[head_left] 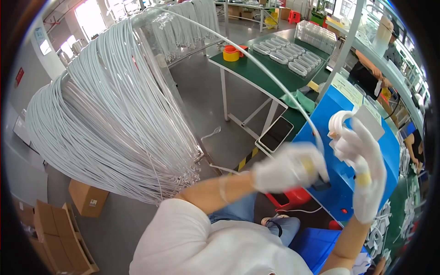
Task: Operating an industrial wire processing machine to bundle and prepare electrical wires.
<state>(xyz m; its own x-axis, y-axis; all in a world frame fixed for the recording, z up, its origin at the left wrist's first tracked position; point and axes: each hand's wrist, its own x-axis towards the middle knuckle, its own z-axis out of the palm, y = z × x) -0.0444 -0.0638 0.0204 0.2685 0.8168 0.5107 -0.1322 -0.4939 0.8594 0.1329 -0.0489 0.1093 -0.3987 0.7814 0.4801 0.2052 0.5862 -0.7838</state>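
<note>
A coiled white cable (pixel 338 120), with a small connector near its loop, is held in my right hand (pixel 370 178), which wears a white glove. The fingers curve up around the coil over a blue machine (pixel 334 185). My left hand (pixel 291 168), also gloved in white and smeared by motion, is at the machine's left edge. From the top of a rack, a long white cable (pixel 275 78) arcs down to the fingers of that hand; the blur hides whether they grip it. A dark part (pixel 321 185) on the machine lies just below the left fingers.
A large bundle of white cables (pixel 105 114) hangs on a rack at left. The green table (pixel 247 75) carries oval coils (pixel 288 52) in trays, yellow tape (pixel 231 54) and a phone (pixel 276 134). Cardboard boxes (pixel 87 198) stand lower left. Another person's arm (pixel 369 64) shows at right.
</note>
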